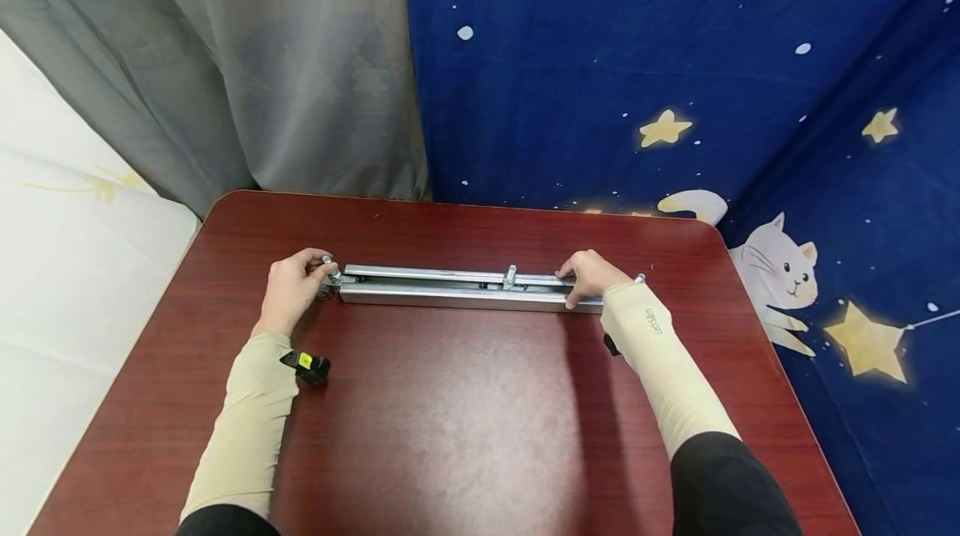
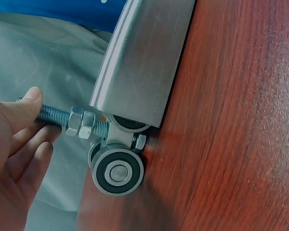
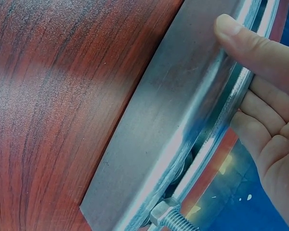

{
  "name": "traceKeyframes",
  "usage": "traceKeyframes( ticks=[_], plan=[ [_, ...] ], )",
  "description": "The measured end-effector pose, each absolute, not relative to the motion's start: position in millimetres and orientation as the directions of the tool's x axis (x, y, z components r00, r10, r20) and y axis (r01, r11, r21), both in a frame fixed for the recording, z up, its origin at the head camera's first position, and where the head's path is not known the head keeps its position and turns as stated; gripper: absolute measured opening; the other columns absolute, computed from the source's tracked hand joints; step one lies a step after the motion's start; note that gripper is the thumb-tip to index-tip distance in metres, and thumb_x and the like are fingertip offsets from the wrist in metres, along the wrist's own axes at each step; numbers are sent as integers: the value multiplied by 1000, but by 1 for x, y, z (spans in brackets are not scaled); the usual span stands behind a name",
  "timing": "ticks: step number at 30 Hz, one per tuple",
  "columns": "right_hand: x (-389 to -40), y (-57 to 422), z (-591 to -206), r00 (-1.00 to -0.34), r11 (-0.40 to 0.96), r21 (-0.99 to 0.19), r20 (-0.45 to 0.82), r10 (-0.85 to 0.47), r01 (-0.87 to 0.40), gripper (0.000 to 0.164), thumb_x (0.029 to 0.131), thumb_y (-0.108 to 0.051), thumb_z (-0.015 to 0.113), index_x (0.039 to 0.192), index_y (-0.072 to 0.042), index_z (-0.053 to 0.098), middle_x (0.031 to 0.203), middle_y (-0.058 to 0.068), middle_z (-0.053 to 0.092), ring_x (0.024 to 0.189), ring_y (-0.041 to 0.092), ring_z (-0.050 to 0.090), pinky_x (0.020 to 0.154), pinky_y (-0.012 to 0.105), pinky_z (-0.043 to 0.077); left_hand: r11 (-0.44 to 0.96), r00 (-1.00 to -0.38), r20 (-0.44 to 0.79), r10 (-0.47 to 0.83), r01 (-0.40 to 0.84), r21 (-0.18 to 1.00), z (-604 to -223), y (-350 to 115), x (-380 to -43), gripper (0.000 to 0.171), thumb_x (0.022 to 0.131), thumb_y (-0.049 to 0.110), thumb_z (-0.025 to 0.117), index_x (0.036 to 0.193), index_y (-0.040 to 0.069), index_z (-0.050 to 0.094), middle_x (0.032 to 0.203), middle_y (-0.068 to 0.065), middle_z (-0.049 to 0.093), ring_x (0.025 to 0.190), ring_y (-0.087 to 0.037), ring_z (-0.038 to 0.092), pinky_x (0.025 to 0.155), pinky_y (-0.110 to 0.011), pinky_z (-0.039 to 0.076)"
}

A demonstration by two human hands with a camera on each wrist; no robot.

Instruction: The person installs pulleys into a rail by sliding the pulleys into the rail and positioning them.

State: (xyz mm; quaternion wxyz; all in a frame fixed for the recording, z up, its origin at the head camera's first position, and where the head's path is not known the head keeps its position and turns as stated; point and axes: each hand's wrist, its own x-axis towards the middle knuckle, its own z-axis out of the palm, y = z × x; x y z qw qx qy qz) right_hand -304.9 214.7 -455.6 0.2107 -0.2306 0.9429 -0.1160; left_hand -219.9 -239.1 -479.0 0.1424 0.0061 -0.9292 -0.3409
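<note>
A long metal channel rail (image 1: 420,299) lies across the table, its slot facing up. At its left end my left hand (image 1: 288,290) pinches the threaded bolt (image 2: 55,115) of a roller trolley (image 2: 118,172) between thumb and fingers. Part of that trolley's wheels sits in the rail's open end, while the nearer wheels stand outside. My right hand (image 1: 592,273) grips the rail toward its right end, thumb on the near wall and fingers over the far side. Another bolt (image 1: 510,277) rises from the slot left of my right hand. Beyond the right wrist shows one more bolt tip (image 1: 640,278).
The reddish-brown wooden table (image 1: 465,411) extends in front of the rail. Behind it hang a grey curtain (image 1: 300,61) and a blue curtain with stars (image 1: 570,69). White cloth (image 1: 67,269) lies along the left side.
</note>
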Motion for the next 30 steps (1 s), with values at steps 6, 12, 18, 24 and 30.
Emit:
traceKeyframes(
  ticks=[6, 12, 18, 24, 30],
  plan=[
    [-305, 214, -455, -805, 869, -311, -349, -480, -384, 54, 58, -12, 84, 108, -1, 66, 112, 11, 63, 112, 30, 52, 96, 39, 40, 772, -959, 267, -92, 101, 627, -479, -237, -221, 18, 87, 16, 61, 98, 2, 64, 78, -12, 64, 54, -17, 44, 49, -25, 34],
    [-305, 214, -455, -807, 870, -311, -346, -479, -383, 55, 57, -12, 84, 107, -1, 66, 112, 10, 64, 112, 30, 52, 96, 39, 40, 778, -964, 252, -83, 95, 621, -476, -237, -222, 18, 88, 17, 60, 98, 2, 64, 79, -12, 64, 57, -18, 45, 51, -27, 36],
    [-304, 215, -455, -805, 870, -315, -351, -478, -379, 55, 57, -13, 84, 107, -1, 66, 112, 11, 63, 112, 30, 52, 96, 40, 40, 768, -972, 223, -68, 92, 634, -473, -233, -225, 19, 88, 18, 59, 99, 3, 64, 81, -12, 64, 61, -19, 47, 53, -28, 38],
    [-305, 215, -455, -805, 864, -316, -337, -488, -392, 55, 56, -13, 85, 106, 0, 67, 111, 12, 64, 111, 31, 53, 96, 40, 40, 763, -978, 204, -45, 98, 639, -473, -229, -226, 19, 88, 17, 59, 100, 3, 64, 85, -13, 65, 64, -19, 51, 55, -28, 40],
    [-306, 214, -455, -803, 864, -317, -340, -489, -392, 54, 57, -13, 84, 107, 0, 66, 111, 11, 64, 111, 30, 53, 96, 40, 41, 760, -979, 200, -21, 115, 640, -471, -226, -227, 20, 89, 17, 59, 101, 2, 64, 86, -14, 66, 64, -19, 52, 55, -29, 41]
  ],
)
